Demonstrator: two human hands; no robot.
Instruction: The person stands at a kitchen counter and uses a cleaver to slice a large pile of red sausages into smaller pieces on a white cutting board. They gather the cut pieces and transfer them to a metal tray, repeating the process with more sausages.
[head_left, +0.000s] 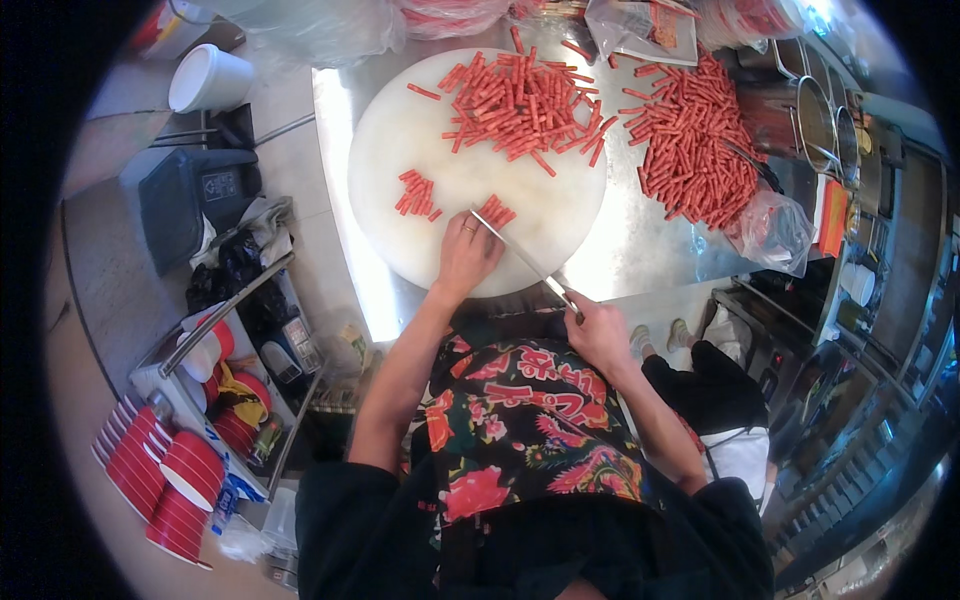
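On a round white cutting board (390, 150) lies a small bunch of red sausage sticks (495, 211). My left hand (470, 250), with a ring on one finger, presses on the near end of that bunch. The handle of a long knife (529, 259) is in my right hand (598, 330), at the board's near edge. The blade slants up and left, its tip beside my left fingertips. Short cut pieces (415, 194) lie left of my left hand. A large heap of sticks (525, 101) covers the far part of the board.
A bigger pile of sausage sticks (694, 142) lies on the metal table (630, 255) at right, beside a clear plastic bag (776, 229) and steel pots (816, 120). At left are a grey bin (169, 195) and red paper bowls (180, 472). Another person (705, 390) stands close on my right.
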